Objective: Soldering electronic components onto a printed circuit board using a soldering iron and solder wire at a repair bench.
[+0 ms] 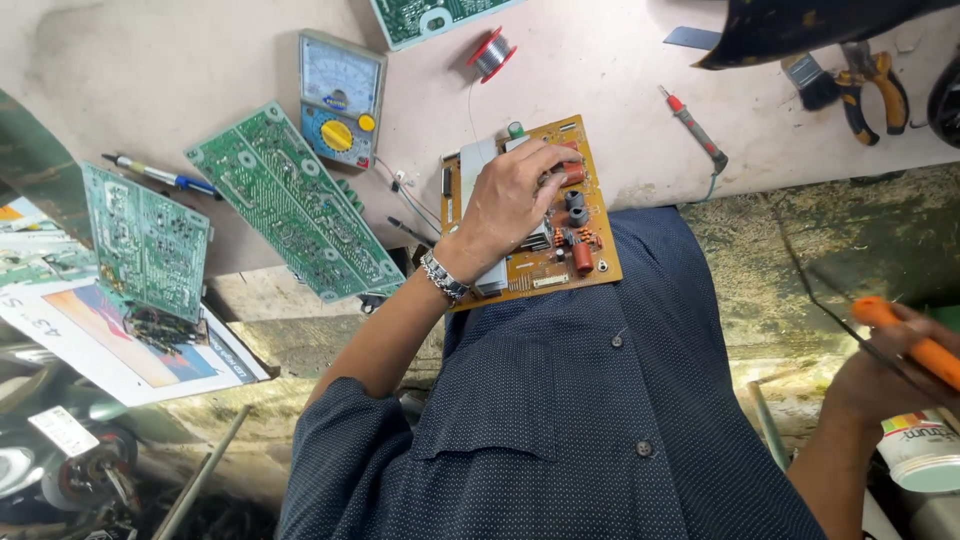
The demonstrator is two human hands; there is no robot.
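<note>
the left hand (510, 200) lies on the brown board (590, 215) at the surface (620, 110) edge, fingers spread and pressing it, while the right hand (880, 370) grips an orange iron (915, 345), so soldering seems underway and needs a steady board.

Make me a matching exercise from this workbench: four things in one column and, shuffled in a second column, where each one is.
Things:
1. orange circuit board
2. solder spool
3. analog multimeter
4. orange-handled tool

Places:
A. in the right hand, at the picture's right edge
B. under the left hand, at the table's edge
C. beside the long green circuit board, yellow dial facing up
D. near the top of the table, a thin wire trailing from it

Pairs: 1-B, 2-D, 3-C, 4-A
</note>
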